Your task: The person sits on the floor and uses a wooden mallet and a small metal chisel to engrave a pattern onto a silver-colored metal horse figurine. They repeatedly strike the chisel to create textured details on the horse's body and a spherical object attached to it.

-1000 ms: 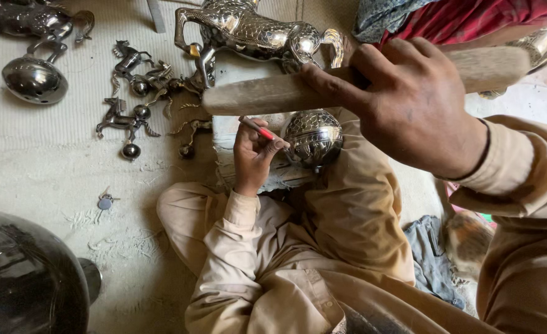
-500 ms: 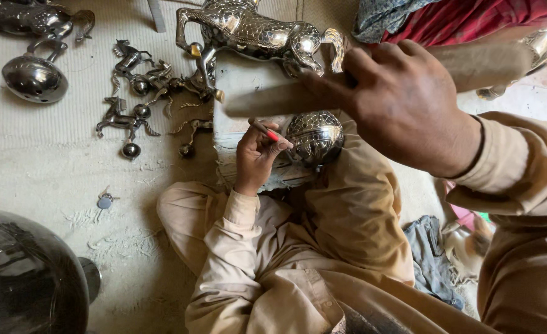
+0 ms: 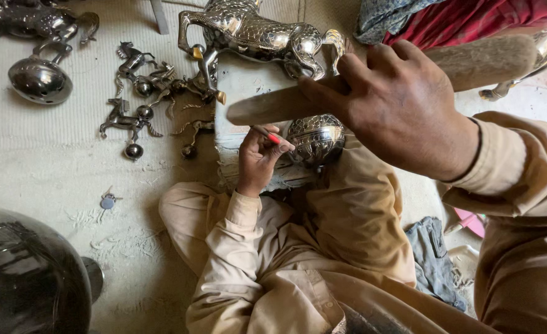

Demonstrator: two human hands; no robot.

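- Nearest the camera, the right hand (image 3: 403,108) is raised, its grip closed round a thick wooden mallet (image 3: 372,77) that lies crosswise above the work.
- Below it, the left hand (image 3: 258,158) has its fingers pinched shut on a thin tool with a red tip (image 3: 268,135), which points at an engraved metal ball (image 3: 316,139).
- The ball sits on a pale block (image 3: 245,83), just beside the left hand and above the person's folded knee in beige cloth.
- A grey rag (image 3: 431,253) lies on the floor by the right leg.
- At the lower left, a large dark rounded vessel (image 3: 26,278) fills the corner; a small key-like piece (image 3: 107,201) lies on the dusty floor near it.
- Farther off, a large shiny metal horse (image 3: 255,31) stands at the far edge of the block.
- Left of the block, several small horse figures (image 3: 140,93) on little balls lie scattered on the floor.
- Farthest left, a polished metal sphere (image 3: 39,80) rests under another horse figure (image 3: 32,21).
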